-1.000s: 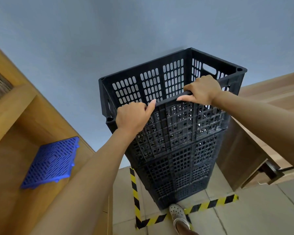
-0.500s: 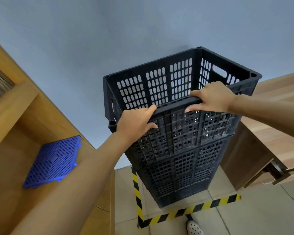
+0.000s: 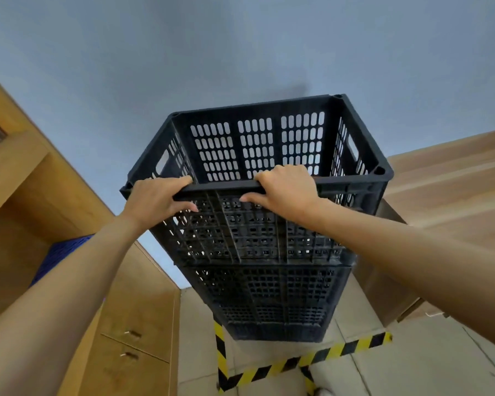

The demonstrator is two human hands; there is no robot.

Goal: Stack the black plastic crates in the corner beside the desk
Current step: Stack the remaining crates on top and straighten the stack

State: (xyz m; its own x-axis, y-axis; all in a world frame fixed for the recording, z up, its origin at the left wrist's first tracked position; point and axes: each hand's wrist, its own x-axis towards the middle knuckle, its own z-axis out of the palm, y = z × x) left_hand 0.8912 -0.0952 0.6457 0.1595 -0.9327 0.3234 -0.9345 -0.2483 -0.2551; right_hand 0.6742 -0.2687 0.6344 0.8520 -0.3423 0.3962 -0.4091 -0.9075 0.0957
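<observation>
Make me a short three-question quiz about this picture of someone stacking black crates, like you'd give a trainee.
1. True or false: both hands grip the near rim of the top crate.
2. Multiple choice: the yellow-and-black floor tape lies (A) on the wall, (B) on the floor around the foot of the crate stack, (C) on the desk.
3. Fill in: the blue slatted panel shows on the person's ____ side.

Key
1. True: the left hand and right hand both curl their fingers over that rim.
2. B.
3. Left, partly hidden behind the left forearm.
</observation>
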